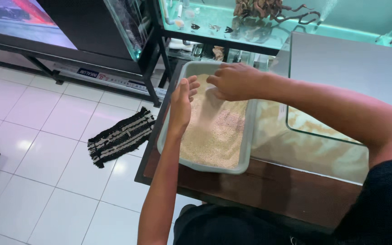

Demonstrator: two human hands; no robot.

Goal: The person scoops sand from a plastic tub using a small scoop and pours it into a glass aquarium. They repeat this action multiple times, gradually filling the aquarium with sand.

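both hands work the pale sand [212, 136] in the grey tray [247, 149] at centre frame: left hand [181, 105] flat and open, right hand [234, 81] loosely cupped, neither gripping anything; spreading looks half done, so a gentle, level sweep suits next.

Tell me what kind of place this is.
Probably an aquarium shop or fish-keeping room: lit fish tanks on metal stands, driftwood inside one, an empty glass tank on the wooden table, and a grey tray of pale sand under both hands.

An aquarium shop: a stocked fish tank [250, 22] on black metal racks, another tank [125, 25] left of it.
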